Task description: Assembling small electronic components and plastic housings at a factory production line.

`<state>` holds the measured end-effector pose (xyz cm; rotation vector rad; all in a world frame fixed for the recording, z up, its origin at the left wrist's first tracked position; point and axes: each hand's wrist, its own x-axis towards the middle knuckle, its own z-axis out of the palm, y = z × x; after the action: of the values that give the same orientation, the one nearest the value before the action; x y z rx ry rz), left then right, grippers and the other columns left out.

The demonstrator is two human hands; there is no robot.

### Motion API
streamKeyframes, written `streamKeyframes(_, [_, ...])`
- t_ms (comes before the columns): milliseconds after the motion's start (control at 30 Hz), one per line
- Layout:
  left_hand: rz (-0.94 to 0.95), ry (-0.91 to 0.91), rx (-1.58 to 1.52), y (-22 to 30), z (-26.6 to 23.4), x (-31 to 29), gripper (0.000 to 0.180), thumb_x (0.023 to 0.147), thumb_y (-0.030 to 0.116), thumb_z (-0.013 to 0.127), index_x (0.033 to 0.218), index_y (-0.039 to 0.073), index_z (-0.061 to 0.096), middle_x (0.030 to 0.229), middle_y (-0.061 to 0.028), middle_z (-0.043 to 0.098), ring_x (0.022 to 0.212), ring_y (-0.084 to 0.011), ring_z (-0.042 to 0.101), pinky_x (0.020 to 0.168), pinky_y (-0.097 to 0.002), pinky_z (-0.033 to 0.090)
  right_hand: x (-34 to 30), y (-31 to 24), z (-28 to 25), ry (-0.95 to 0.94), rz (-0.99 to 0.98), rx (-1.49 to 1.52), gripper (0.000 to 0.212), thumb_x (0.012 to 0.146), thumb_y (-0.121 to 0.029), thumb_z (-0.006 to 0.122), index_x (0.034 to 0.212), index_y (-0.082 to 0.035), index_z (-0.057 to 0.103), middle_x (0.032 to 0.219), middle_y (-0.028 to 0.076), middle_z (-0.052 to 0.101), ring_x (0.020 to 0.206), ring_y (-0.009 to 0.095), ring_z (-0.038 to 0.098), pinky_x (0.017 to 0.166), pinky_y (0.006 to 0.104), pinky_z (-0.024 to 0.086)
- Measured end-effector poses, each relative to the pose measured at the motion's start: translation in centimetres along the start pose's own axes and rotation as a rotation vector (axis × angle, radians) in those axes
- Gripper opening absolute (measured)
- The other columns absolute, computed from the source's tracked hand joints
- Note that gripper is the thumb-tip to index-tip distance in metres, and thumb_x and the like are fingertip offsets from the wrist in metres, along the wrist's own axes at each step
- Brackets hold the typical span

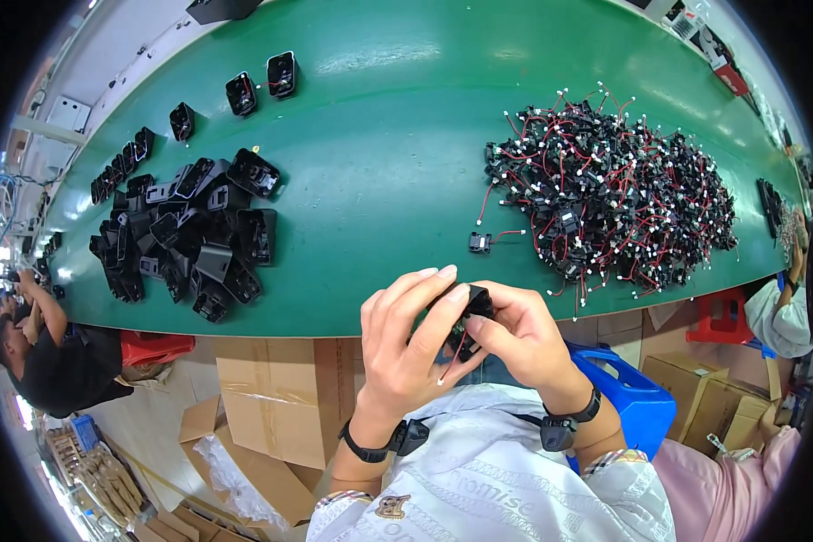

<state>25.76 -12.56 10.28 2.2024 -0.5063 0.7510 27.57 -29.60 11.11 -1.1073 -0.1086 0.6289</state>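
Close to my body, by the table's near edge, both hands hold one black plastic housing (481, 301). My left hand (408, 330) wraps its fingers over the housing's left side. My right hand (519, 339) grips it from the right, thumb pressed at its opening. A thin red wire with a small white connector hangs out below my left fingers. The inside of the housing is mostly hidden by my fingers. Just beyond my hands, a single small black part (480, 242) with a red lead and white plug lies on the table.
A big heap of black wired parts (605, 199) covers the table's right side. Black housings (190, 226) are piled at left, with several more in a row behind. The green table (379, 163) spans the view. Cardboard boxes (275, 384), a blue stool (632, 397) and other people surround me.
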Motion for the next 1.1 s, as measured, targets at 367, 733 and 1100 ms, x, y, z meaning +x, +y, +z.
streamKeyframes(367, [-0.018, 0.114, -0.056, 0.7, 1.6, -0.1, 0.065, 0.072, 0.021, 0.090, 0.130, 0.009, 0.063, 0.126, -0.0140, 0.066, 0.111, -0.0313, 0.068, 0.091, -0.0399, 0.049, 0.1, -0.4, 0.2, 0.050, 0.052, 0.104, 0.023, 0.098, -0.006, 0.054, 0.113, 0.007, 0.065, 0.092, 0.012, 0.070, 0.076, 0.016, 0.070, 0.066, 0.0274, 0.060])
streamKeyframes(733, [-0.157, 0.071, -0.499, 0.1, 0.9, -0.7, 0.083, 0.079, 0.021, 0.086, 0.147, 0.001, 0.042, 0.149, -0.0310, 0.042, 0.132, -0.0432, 0.051, 0.103, -0.0492, 0.052, 1.8, 1.9, -2.5, -0.708, -0.149, 1.095, 0.057, 0.100, -0.045, 0.059, 0.131, 0.002, 0.058, 0.146, 0.018, 0.045, 0.069, 0.018, 0.062, 0.060, 0.0287, 0.043])
streamKeyframes(1100, [-0.238, 0.084, -0.418, -1.5, -0.3, -1.7, 0.071, 0.079, 0.009, 0.079, 0.142, 0.000, 0.047, 0.146, -0.0299, 0.047, 0.130, -0.0427, 0.053, 0.104, -0.0492, 0.051, 3.3, 2.9, -1.8, -0.612, -0.187, 0.923, 0.053, 0.097, -0.040, 0.067, 0.132, -0.002, 0.058, 0.149, 0.020, 0.042, 0.071, 0.023, 0.065, 0.056, 0.0287, 0.048])
